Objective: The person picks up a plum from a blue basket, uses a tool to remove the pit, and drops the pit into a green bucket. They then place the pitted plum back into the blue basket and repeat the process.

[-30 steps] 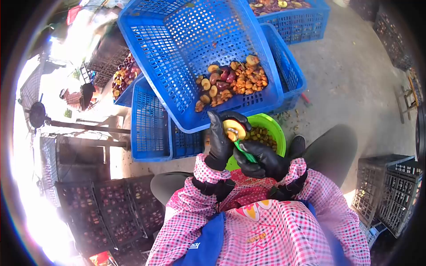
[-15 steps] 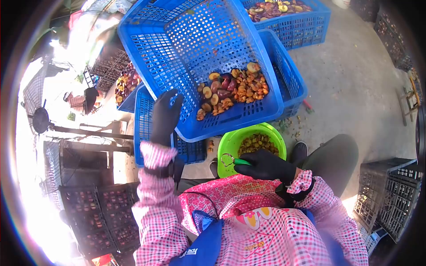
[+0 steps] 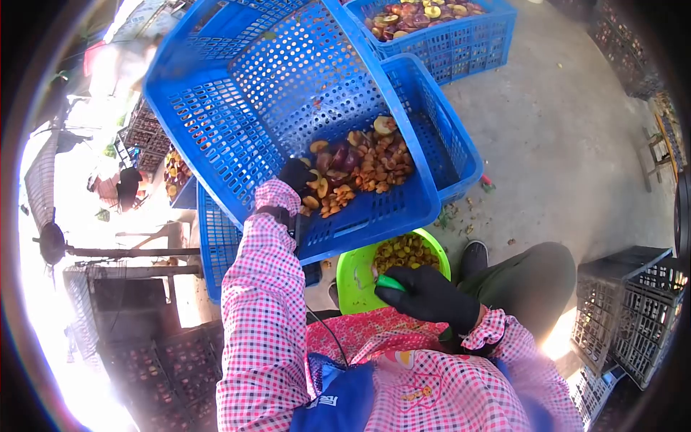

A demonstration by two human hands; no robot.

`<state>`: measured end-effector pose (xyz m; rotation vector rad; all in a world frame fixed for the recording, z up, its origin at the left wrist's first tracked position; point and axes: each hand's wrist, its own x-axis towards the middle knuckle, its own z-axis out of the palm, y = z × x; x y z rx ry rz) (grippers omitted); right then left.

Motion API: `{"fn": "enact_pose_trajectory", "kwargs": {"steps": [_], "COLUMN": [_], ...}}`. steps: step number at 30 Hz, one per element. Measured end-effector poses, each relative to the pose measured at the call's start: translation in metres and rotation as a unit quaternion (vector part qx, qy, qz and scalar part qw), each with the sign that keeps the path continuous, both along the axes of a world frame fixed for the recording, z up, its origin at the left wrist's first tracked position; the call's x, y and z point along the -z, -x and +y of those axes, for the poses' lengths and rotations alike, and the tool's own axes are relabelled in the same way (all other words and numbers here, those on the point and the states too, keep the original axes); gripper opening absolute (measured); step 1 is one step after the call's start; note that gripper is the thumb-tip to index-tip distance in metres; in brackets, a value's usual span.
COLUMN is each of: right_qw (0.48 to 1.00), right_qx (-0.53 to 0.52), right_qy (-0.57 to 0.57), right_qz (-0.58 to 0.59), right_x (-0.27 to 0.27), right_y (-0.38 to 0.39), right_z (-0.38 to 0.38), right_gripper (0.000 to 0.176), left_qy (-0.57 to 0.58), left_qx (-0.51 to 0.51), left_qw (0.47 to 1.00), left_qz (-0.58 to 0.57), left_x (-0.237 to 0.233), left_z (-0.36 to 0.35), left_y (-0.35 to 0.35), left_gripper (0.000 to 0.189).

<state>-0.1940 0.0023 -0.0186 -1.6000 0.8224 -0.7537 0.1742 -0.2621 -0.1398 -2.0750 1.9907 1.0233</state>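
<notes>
My left hand (image 3: 296, 175), in a black glove, reaches inside the tilted blue crate (image 3: 363, 243). It is beside the cut plum halves (image 3: 318, 186) at the left end of the fruit pile; its fingers are too dark to make out a grip. Dark red plum pieces (image 3: 345, 158) and orange-brown pieces (image 3: 385, 169) lie heaped there. My right hand (image 3: 428, 291), also gloved in black, is closed around a green-handled loop tool (image 3: 391, 283) with a thin curved metal end. Below that tool stands a lime green basin (image 3: 351, 270) containing yellow-brown bits (image 3: 407, 252).
Another blue crate (image 3: 450, 140) supports the tilted one from behind, at right. A full blue crate of cut fruit (image 3: 461, 50) sits farther back. Black crates (image 3: 626, 309) stand at right, with dark fruit-filled crates (image 3: 169, 367) at lower left. Scraps litter the concrete floor (image 3: 533, 144).
My left hand has gone from over the crate's near left rim down into the crate, to the fruit. My right hand still holds the tool over the basin. The view has shifted slightly.
</notes>
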Motion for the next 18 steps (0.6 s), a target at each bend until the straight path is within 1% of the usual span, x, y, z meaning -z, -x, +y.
{"fn": "enact_pose_trajectory", "kwargs": {"steps": [1,2,3,4,5,6,7,9,10,12,13,14,15,16,17,18], "right_qw": [0.999,0.999,0.996,0.988,0.987,0.987,0.986,0.982,0.982,0.984,0.984,0.983,0.982,0.982,0.981,0.980], "right_qx": [0.039,0.038,0.068,0.097,0.125,0.125,0.147,0.190,0.188,0.174,0.173,0.170,0.168,0.168,0.172,0.176], "right_qy": [0.019,0.021,-0.049,-0.119,-0.099,-0.097,-0.074,-0.009,-0.009,0.046,0.046,0.061,0.076,0.078,0.081,0.084], "right_qz": [0.011,0.010,0.013,0.015,0.012,0.009,0.010,-0.004,-0.005,0.010,0.009,0.027,0.044,0.043,0.039,0.036], "right_x": [0.000,-0.001,-0.003,-0.004,-0.003,-0.005,-0.007,-0.005,-0.003,0.001,0.003,0.006,0.008,0.010,0.012,0.013], "right_y": [-0.002,-0.003,-0.003,-0.005,-0.008,-0.010,-0.011,-0.018,-0.020,-0.024,-0.026,-0.027,-0.028,-0.029,-0.030,-0.031], "right_z": [0.001,0.000,0.000,0.001,0.001,0.002,0.003,0.006,0.009,0.014,0.018,0.020,0.021,0.023,0.023,0.024], "right_gripper": [0.027,0.027,0.028,0.028,0.030,0.030,0.031,0.032,0.032,0.032,0.032,0.032,0.033,0.033,0.034,0.034], "left_qy": [0.024,0.048,-0.006,-0.024,-0.040,-0.019,-0.028,-0.012,-0.037,-0.047,-0.046,0.049,0.141,0.143,0.082,0.018], "left_qx": [0.047,0.094,-0.067,-0.136,-0.199,-0.161,-0.212,-0.252,-0.276,-0.259,-0.260,-0.182,-0.100,-0.099,-0.197,-0.289], "left_qw": [0.999,0.994,0.991,0.954,0.889,0.894,0.861,0.799,0.800,0.734,0.734,0.815,0.874,0.874,0.800,0.701], "left_qz": [0.005,0.010,0.114,0.266,0.410,0.418,0.461,0.546,0.532,0.626,0.625,0.547,0.454,0.454,0.561,0.651], "left_x": [-0.018,-0.041,-0.077,-0.097,-0.110,-0.118,-0.130,-0.139,-0.163,-0.149,-0.140,-0.131,-0.135,-0.140,-0.146,-0.153], "left_z": [0.008,0.019,0.038,0.059,0.079,0.098,0.125,0.173,0.199,0.225,0.234,0.241,0.244,0.248,0.253,0.255], "left_y": [0.006,0.015,0.044,0.063,0.076,0.085,0.105,0.134,0.154,0.159,0.157,0.155,0.160,0.165,0.171,0.176], "left_gripper": [0.033,0.030,0.030,0.033,0.037,0.044,0.041,0.032,0.030,0.030,0.030,0.033,0.036,0.036,0.037,0.041]}}
